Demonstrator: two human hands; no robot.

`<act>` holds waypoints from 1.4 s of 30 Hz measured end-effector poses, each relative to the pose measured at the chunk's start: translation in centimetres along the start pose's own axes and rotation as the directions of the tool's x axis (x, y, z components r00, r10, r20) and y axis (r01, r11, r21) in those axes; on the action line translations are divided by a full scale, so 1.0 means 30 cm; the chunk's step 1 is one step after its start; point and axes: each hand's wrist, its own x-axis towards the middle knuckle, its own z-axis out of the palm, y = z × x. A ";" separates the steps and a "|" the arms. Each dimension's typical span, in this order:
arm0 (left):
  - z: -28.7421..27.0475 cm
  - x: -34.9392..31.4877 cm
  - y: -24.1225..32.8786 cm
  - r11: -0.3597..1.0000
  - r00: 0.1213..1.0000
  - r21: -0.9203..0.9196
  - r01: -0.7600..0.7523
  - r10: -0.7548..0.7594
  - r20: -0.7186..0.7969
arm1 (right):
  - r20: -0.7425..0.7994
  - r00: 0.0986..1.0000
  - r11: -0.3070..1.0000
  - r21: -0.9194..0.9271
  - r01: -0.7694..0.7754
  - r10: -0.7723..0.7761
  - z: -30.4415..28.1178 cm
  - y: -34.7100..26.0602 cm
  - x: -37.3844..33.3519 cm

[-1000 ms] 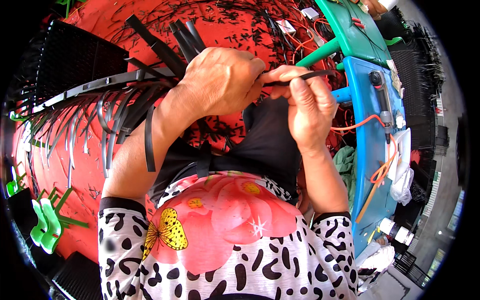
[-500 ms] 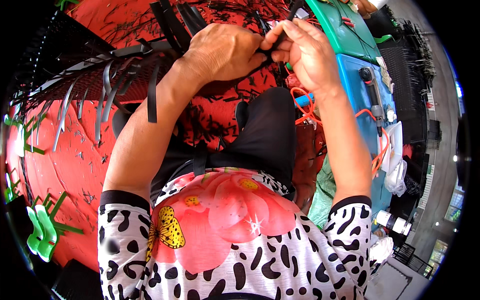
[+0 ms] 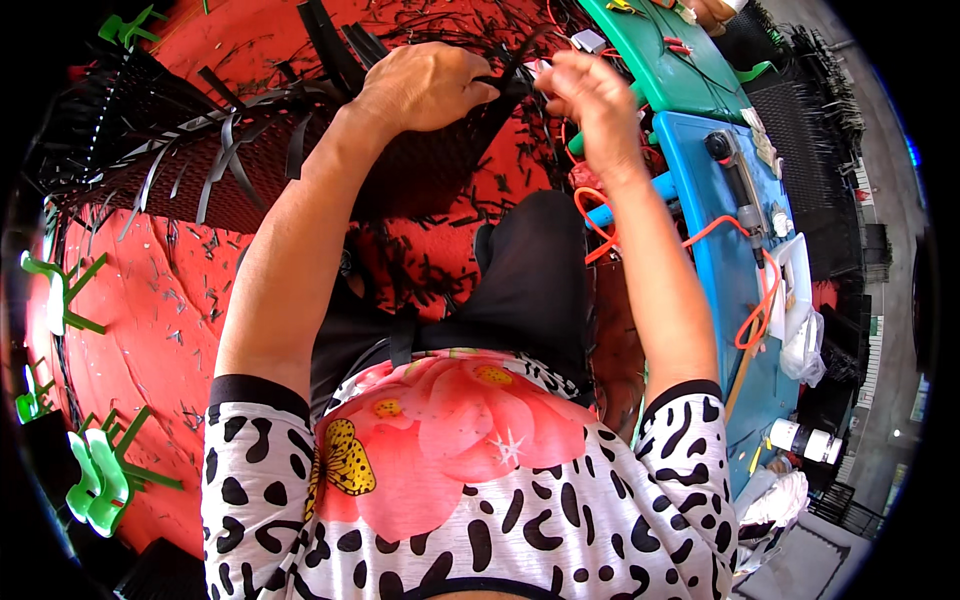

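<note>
A black woven piece [image 3: 400, 180] of flat strips, basket-like, spreads from the far left to in front of my knees. Loose strip ends [image 3: 222, 165] stick out along its upper edge. My left hand [image 3: 428, 88] is closed on that edge near its right corner, thumb toward the right. A dark strip [image 3: 522, 58] rises between my hands. Just right of it is my right hand [image 3: 590, 100], fingers curled and slightly blurred; whatever is between the fingertips cannot be made out.
Black strip scraps [image 3: 420, 262] litter the red floor [image 3: 150, 290]. On my right stand a blue table [image 3: 690, 150] with a black-and-grey tool [image 3: 735, 180] and orange hose [image 3: 715, 232], and a green table [image 3: 665, 60]. Another person's hand [image 3: 712, 12] shows beyond. Green chairs [image 3: 100, 480] lie left.
My hands have moved apart, the right hand back from the left. More of the woven piece now shows below my left hand, and its loose strips have shifted.
</note>
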 end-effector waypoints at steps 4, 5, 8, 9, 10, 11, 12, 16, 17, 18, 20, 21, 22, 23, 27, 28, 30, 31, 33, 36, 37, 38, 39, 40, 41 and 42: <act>-0.011 0.019 -0.011 0.999 1.000 -0.038 -0.013 0.013 -0.011 | -0.030 0.996 0.995 -0.051 -0.083 0.082 0.015 0.148 -0.068; -0.014 0.018 -0.013 0.999 1.000 -0.043 -0.013 0.012 -0.021 | -0.019 0.998 0.995 -0.067 -0.067 0.066 0.020 0.154 -0.078; -0.016 0.023 -0.018 0.997 1.000 -0.071 -0.017 0.017 0.002 | -0.062 0.987 0.979 -0.149 0.138 -0.148 0.032 0.117 -0.078; -0.016 0.025 -0.019 0.996 1.000 -0.082 -0.018 0.020 0.019 | -0.078 0.954 0.941 -0.202 0.270 -0.290 0.034 0.115 -0.055; -0.017 0.019 -0.019 0.996 1.000 -0.080 -0.025 0.026 0.015 | -0.042 0.926 0.917 -0.163 0.364 -0.375 0.045 0.084 -0.039; -0.017 0.014 -0.018 0.996 0.999 -0.082 -0.032 0.033 0.009 | -0.024 0.910 0.895 -0.192 0.402 -0.414 0.065 0.044 -0.028; -0.018 0.007 -0.016 0.996 0.999 -0.084 -0.039 0.039 0.003 | -0.005 0.893 0.871 -0.219 0.439 -0.451 0.089 0.012 -0.019; -0.026 -0.014 0.022 0.998 0.998 -0.058 0.014 -0.011 0.068 | 0.196 0.900 0.865 -0.256 0.431 -0.390 0.120 -0.032 -0.005; -0.033 -0.021 0.032 0.998 0.996 -0.060 0.026 -0.021 0.088 | 0.203 0.932 0.923 -0.185 0.338 -0.300 0.125 -0.045 -0.019; -0.036 -0.029 0.038 0.997 0.994 -0.061 0.038 -0.031 0.109 | 0.218 0.954 0.965 -0.115 0.237 -0.208 0.130 -0.059 -0.034; -0.024 -0.050 0.045 0.996 0.999 -0.081 -0.033 0.035 0.024 | 0.201 0.975 0.995 -0.009 0.097 -0.093 0.140 -0.087 -0.056; -0.031 -0.064 0.051 0.997 0.999 -0.080 -0.020 0.024 0.042 | 0.188 0.980 0.995 0.083 0.047 -0.062 0.159 -0.098 -0.071; -0.042 -0.074 0.062 0.997 0.998 -0.080 -0.013 0.018 0.061 | 0.174 0.984 0.985 0.173 0.000 -0.030 0.169 -0.107 -0.081; -0.049 -0.084 0.068 0.993 0.997 -0.116 0.004 0.004 0.072 | 0.180 0.983 0.982 0.188 -0.016 -0.019 0.170 -0.110 -0.084; -0.035 -0.119 0.027 0.846 0.996 -0.529 -0.063 0.016 -0.092 | 0.177 0.984 0.957 0.282 -0.072 0.021 0.147 -0.101 -0.098; -0.037 -0.126 0.031 0.842 0.994 -0.536 -0.057 -0.004 -0.112 | 0.173 0.985 0.959 0.276 -0.063 0.014 0.146 -0.100 -0.106; -0.034 -0.139 0.047 0.834 0.988 -0.549 -0.047 -0.044 -0.151 | 0.167 0.986 0.964 0.263 -0.045 0.000 0.145 -0.099 -0.125; -0.024 -0.146 0.055 0.835 0.979 -0.543 -0.085 -0.032 -0.202 | 0.161 0.987 0.960 0.277 -0.043 -0.002 0.145 -0.092 -0.129; -0.019 -0.162 0.063 0.850 0.957 -0.504 -0.154 0.003 -0.289 | 0.150 0.989 0.955 0.293 -0.055 0.011 0.146 -0.081 -0.131; -0.012 -0.186 0.079 0.876 0.887 -0.379 -0.298 0.108 -0.449 | 0.139 0.990 0.948 0.309 -0.080 0.038 0.150 -0.074 -0.138; -0.021 -0.200 0.098 0.900 0.860 -0.277 -0.337 0.175 -0.480 | 0.133 0.990 0.946 0.312 -0.087 0.047 0.151 -0.073 -0.143; -0.025 -0.212 0.114 0.912 0.829 -0.171 -0.372 0.244 -0.503 | 0.119 0.991 0.943 0.321 -0.090 0.055 0.154 -0.075 -0.146; -0.022 -0.221 0.123 0.928 0.821 -0.093 -0.361 0.269 -0.503 | 0.105 0.992 0.939 0.330 -0.094 0.062 0.158 -0.078 -0.149; -0.016 -0.238 0.129 0.939 0.816 -0.012 -0.343 0.292 -0.500 | 0.095 0.993 0.934 0.342 -0.100 0.072 0.160 -0.078 -0.153; -0.010 -0.254 0.130 0.943 0.811 0.069 -0.324 0.315 -0.494 | 0.104 0.992 0.927 0.361 -0.107 0.074 0.154 -0.074 -0.155; -0.007 -0.266 0.126 0.941 0.806 0.149 -0.304 0.337 -0.486 | 0.113 0.991 0.919 0.378 -0.113 0.076 0.147 -0.066 -0.156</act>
